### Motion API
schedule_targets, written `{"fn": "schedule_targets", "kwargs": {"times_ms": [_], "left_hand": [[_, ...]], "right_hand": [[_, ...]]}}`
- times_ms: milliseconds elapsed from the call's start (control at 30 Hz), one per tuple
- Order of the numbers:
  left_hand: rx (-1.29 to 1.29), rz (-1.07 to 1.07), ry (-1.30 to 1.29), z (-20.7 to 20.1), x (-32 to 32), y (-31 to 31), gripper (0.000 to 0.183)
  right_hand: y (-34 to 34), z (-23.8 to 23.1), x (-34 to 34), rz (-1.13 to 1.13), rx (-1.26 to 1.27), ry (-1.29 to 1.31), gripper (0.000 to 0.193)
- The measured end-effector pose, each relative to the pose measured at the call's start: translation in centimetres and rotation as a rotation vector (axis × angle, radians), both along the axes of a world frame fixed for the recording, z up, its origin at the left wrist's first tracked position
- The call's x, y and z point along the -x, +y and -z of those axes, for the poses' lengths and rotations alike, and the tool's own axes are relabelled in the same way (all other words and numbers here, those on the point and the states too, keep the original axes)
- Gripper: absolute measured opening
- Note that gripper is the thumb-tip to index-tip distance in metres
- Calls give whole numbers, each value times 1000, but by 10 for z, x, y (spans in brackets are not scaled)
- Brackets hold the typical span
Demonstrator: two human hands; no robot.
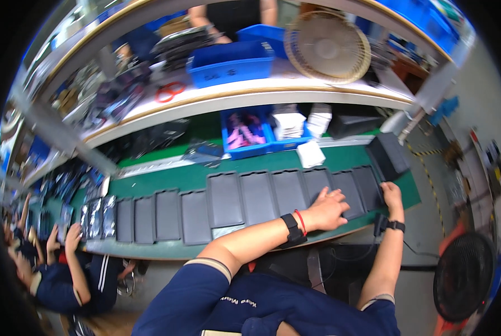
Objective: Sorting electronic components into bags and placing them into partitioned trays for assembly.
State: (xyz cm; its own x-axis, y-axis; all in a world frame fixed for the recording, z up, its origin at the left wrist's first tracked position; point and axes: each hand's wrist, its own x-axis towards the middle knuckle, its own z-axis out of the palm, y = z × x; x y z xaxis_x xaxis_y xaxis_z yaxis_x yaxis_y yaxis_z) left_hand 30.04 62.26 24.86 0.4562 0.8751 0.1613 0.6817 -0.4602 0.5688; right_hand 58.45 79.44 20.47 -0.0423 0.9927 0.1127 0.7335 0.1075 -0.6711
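A row of shallow dark grey trays lies side by side along the green-topped table. Over the trays toward the row's right end, my left hand rests with its fingers spread, holding nothing that I can see. My right hand is at the right edge of the last grey tray, its fingers curled closed on that edge. A red string and a black band circle my left wrist; another black band is on my right wrist.
Blue bins with pink items and white boxes stand behind the trays, under a shelf. A dark grey block stack stands at the far right corner. A black fan is at right; a co-worker sits at left.
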Motion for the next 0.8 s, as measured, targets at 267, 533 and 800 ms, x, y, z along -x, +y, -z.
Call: {"fn": "schedule_targets", "kwargs": {"times_ms": [267, 533, 800], "left_hand": [[30, -205, -86, -40, 134, -123, 29], [46, -404, -227, -39, 182, -199, 21], [26, -545, -263, -37, 232, -245, 19]], "right_hand": [[-79, -111, 161, -314, -290, -83, 20], [-91, -114, 386, -637, -302, -165, 30], [-60, -91, 426, -455, -125, -336, 26]]}}
